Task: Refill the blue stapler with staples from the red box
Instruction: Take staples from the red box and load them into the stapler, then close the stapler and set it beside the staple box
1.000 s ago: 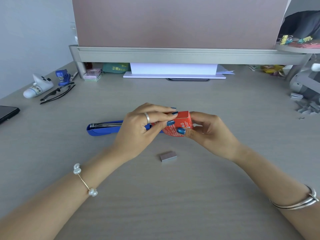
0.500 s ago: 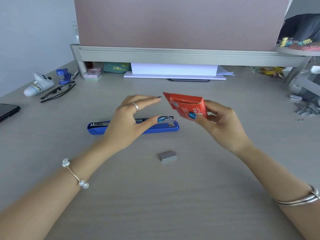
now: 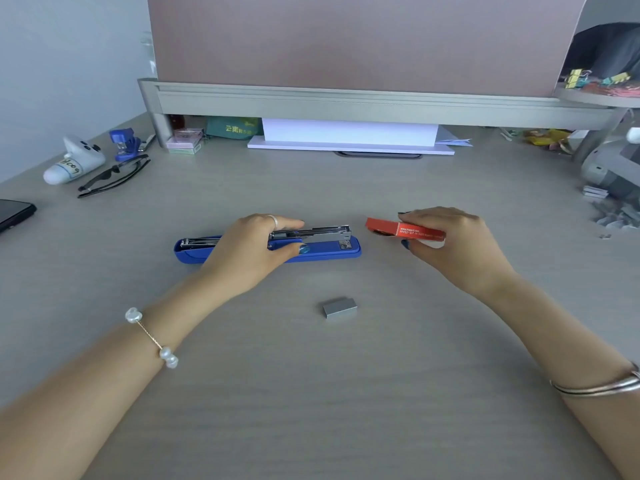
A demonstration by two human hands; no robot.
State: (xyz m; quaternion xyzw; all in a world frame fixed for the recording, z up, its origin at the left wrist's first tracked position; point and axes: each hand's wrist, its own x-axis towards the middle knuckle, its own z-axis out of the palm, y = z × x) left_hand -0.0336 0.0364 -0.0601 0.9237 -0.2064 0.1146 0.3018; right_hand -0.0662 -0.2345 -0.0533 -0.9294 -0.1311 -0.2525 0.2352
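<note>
The blue stapler (image 3: 325, 251) lies lengthwise across the middle of the desk, its metal staple channel exposed on top. My left hand (image 3: 249, 251) rests over its middle, thumb and fingers closed around the body. The red box (image 3: 403, 231) is held low over the desk just right of the stapler's end, lying flat, with my right hand (image 3: 453, 244) gripping it from the right. A grey block of staples (image 3: 340, 308) lies loose on the desk in front of the stapler, touched by neither hand.
At the back left are black glasses (image 3: 112, 178), a small blue stapler (image 3: 124, 144), a white tube (image 3: 74, 161) and a dark phone (image 3: 14, 213). A grey shelf (image 3: 346, 102) with white paper (image 3: 349, 136) under it spans the back. Loose staples (image 3: 613, 213) lie far right.
My hands have come apart from the red box. My right hand carried it right and down toward the desk. My left hand dropped onto the stapler and closed around it.
</note>
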